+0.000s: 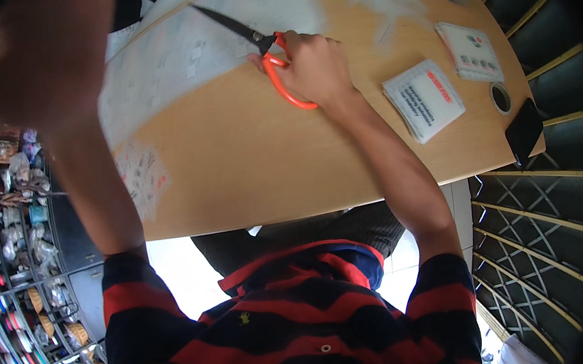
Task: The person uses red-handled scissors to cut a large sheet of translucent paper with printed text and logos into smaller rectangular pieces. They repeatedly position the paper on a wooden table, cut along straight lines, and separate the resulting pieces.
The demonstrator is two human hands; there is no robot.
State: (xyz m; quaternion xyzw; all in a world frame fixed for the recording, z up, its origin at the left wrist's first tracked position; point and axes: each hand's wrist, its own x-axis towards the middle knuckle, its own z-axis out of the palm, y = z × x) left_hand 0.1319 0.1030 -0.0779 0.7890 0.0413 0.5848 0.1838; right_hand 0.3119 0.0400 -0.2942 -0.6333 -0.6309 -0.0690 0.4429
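I am gripping the orange-handled scissors (260,50) with my right hand (315,66), blades open over the clear plastic sheet (179,59). My left hand (44,59) is raised close; I cannot tell its state. I should keep the sheet flat while cutting.

The person wears a short-sleeved polo shirt (299,323) in broad horizontal stripes of red and very dark navy. Its collar (300,263) is folded down, red-edged with a blue lining showing at the 3 o'clock side. A small yellow embroidered emblem (245,318) sits on the chest towards 9 o'clock, and one pale button (325,348) shows on the placket near 6 o'clock. The sleeves end above the elbows, each finishing in a dark band: the left sleeve (127,270) and the right sleeve (447,272). Both forearms are bare, with no watch, ring or band visible. Dark grey ribbed cloth (325,229) shows just above the collar, towards 12 o'clock.
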